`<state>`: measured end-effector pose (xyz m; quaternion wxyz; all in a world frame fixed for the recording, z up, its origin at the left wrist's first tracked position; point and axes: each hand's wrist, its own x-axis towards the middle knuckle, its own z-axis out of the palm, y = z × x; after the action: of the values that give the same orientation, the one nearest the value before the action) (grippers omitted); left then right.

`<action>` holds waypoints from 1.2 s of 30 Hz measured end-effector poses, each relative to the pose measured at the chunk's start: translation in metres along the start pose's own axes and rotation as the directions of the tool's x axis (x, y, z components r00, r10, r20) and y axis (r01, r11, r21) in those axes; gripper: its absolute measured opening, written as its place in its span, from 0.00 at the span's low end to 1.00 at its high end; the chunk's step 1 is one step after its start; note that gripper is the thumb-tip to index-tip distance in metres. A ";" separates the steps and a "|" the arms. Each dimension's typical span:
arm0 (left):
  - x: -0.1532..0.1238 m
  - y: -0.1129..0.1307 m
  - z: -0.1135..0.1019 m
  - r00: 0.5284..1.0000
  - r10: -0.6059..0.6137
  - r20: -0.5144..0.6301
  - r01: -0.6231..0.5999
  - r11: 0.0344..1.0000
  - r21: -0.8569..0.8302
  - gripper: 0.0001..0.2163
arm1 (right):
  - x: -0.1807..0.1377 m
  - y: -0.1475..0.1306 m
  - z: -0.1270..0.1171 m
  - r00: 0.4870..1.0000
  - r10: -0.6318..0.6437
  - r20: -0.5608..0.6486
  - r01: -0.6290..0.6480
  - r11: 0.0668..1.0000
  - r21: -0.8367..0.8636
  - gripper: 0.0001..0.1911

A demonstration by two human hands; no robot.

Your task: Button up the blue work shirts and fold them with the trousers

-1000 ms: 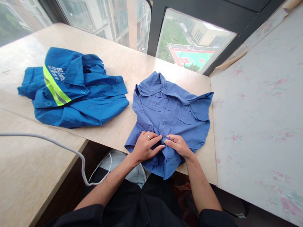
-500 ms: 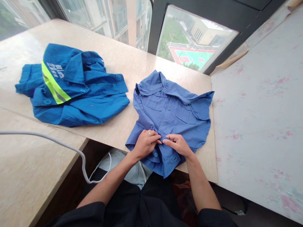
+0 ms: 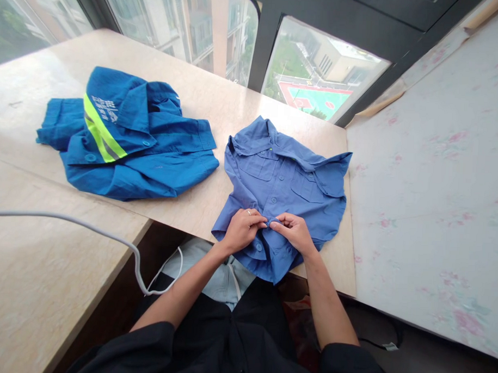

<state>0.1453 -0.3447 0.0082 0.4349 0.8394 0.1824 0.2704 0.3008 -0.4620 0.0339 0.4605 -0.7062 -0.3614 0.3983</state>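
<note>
**Small Pinch, Gentle Pull at the Placket**

Start nearest, with the slack hem of the blue button-front work shirt [image 3: 297, 202], spread on the marbled countertop [image 3: 182, 216] and drooping past its near edge. Best left loose, without dragging the front crooked. Just above, note the lower button [image 3: 259, 246], exposed beneath the left hand [image 3: 242, 230]; better not to catch it under the wrist.

Next, the fingertips: left thumb and forefinger pinching a fold of the placket [image 3: 277, 189], right hand [image 3: 293, 230] pinching the same strip opposite, nearly meeting. Impossible to tell, button or only cloth inside the pinch. Probably fine work at a button or buttonhole, so steady the cloth with one hand, tip any button edgewise with the other, and guide rather than force.

Farther up, sight along the upper button [image 3: 273, 200] to align the edges, smoothing wrinkles toward the chest pocket [image 3: 308, 186]. Leave alone the bright-blue work jacket [image 3: 140, 142], near but apart on the left. Farthest off, use daylight from the window [image 3: 318, 74], without shading the pinch.
</note>
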 end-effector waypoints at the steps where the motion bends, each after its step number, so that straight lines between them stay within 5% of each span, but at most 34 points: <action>1: 0.000 0.000 0.000 1.000 -0.002 -0.002 0.002 1.000 -0.007 0.07 | 0.000 0.000 0.000 1.000 0.000 -0.002 0.000 1.000 -0.007 0.19; 36: 0.003 0.005 -0.006 0.999 -0.035 -0.023 0.031 0.988 -0.148 0.08 | 0.003 0.004 -0.001 0.999 -0.022 -0.024 0.022 0.999 -0.026 0.19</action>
<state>0.1440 -0.3423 0.0161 0.4978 0.7982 0.1812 0.2867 0.3031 -0.4614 0.0294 0.4599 -0.7128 -0.3687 0.3801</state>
